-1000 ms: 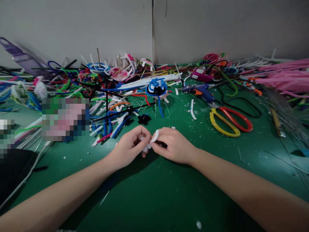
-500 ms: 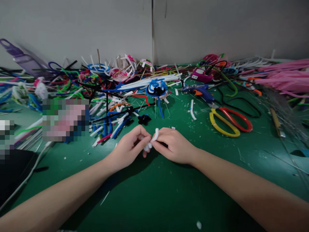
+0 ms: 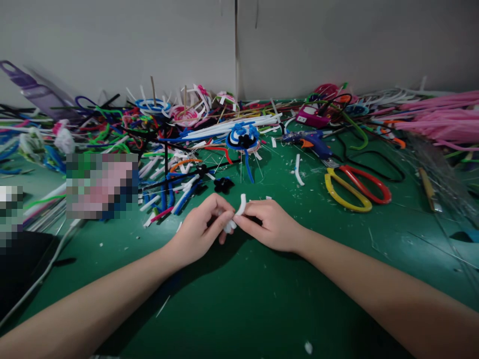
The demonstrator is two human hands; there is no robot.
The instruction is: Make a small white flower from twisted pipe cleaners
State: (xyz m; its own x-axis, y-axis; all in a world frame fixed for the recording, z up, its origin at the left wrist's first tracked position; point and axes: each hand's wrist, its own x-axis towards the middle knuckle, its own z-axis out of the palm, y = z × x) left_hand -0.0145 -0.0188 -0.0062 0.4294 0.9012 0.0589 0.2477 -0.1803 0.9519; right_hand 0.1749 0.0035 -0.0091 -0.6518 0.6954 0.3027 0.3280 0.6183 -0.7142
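Left hand [image 3: 204, 227] pinches the white fuzzy piece [image 3: 229, 226] between thumb and curled fingers.

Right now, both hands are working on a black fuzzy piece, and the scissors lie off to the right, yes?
Not quite: the head view shows the left hand and right hand on a white fuzzy piece, not black; the scissors do lie off to the right.

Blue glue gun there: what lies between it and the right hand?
In the head view, a short bent white strip lies between the blue glue gun and the right hand, plus a tiny white scrap near the hand.
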